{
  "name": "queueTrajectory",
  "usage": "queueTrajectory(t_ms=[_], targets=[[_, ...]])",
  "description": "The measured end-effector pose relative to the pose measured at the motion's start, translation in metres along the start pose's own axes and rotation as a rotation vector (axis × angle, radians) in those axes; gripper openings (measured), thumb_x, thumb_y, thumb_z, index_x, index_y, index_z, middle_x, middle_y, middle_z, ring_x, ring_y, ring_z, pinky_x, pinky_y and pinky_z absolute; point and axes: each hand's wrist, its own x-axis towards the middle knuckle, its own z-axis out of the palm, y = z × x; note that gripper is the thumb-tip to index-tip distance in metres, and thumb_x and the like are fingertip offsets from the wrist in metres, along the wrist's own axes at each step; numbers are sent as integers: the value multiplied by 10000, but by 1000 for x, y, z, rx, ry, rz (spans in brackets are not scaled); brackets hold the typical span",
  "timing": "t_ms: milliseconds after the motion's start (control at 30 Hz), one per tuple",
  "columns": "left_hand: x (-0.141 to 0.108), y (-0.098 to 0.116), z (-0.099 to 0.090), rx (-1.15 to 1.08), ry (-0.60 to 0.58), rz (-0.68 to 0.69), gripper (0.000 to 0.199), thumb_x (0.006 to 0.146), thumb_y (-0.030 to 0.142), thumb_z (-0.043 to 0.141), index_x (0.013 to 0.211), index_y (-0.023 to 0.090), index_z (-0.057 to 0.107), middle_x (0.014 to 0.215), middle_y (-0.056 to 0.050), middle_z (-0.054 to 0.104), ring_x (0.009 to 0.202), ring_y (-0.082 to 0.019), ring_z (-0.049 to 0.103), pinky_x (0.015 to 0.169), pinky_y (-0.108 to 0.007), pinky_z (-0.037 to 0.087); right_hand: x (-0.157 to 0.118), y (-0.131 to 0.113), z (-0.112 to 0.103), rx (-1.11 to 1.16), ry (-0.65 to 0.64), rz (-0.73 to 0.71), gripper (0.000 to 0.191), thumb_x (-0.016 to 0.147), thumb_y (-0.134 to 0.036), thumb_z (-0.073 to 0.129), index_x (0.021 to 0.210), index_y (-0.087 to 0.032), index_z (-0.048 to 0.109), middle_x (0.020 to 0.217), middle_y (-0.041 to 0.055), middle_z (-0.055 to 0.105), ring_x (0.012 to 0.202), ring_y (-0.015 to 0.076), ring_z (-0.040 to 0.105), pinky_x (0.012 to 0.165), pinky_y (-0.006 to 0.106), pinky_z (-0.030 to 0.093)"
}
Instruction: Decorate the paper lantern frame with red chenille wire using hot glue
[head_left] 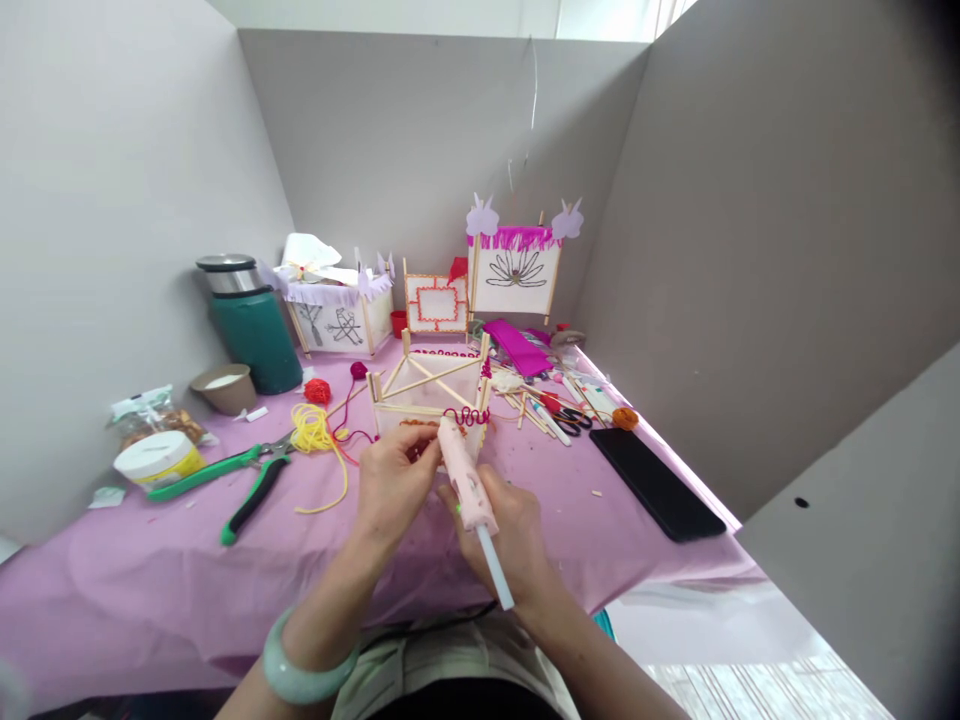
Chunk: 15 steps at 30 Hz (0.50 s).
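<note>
Two bare hands were found at the near edge of the tabletop [562,510], in front of a small wooden-stick lantern frame [431,377]. The fingers of the right hand [514,520] were clamped around the handle of a pale pink hot glue gun [466,475], its body rising above the grip and its front end directed away from the person, toward the frame. The left hand [391,482] was at the frame's near side, its thumb and forefinger bent toward each other just beside the front of the gun; whether they were clamped on anything could not be told.

The frame stood upright just beyond the fingers, its lower near side partly hidden by the hands and the gun. It was built of pale sticks, with posts projecting at the corners and two diagonal sticks crossing at the top. White panelling was noted on its sides. Looped magenta trim [471,415] ran along the near right upper edge, and more showed at the far edge; a strip of orange trim [418,423] was visible lower on the near face. The gun appeared patterned with small marks, and a translucent glue stick [495,568] protruded from its rear toward the person.
</note>
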Motion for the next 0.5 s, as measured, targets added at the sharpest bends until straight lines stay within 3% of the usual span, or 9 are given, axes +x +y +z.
queueTrajectory(t_ms=[500], targets=[[1,-6,3,-38,5,-5,179,768,294,627,843,194,756,888,-41,754,772,-177,682,715,-275,524,-4,5,-1,-12,17,11,124,810,-316,566,756,-206,543,634,1,620,527,159,587,515,242,330]])
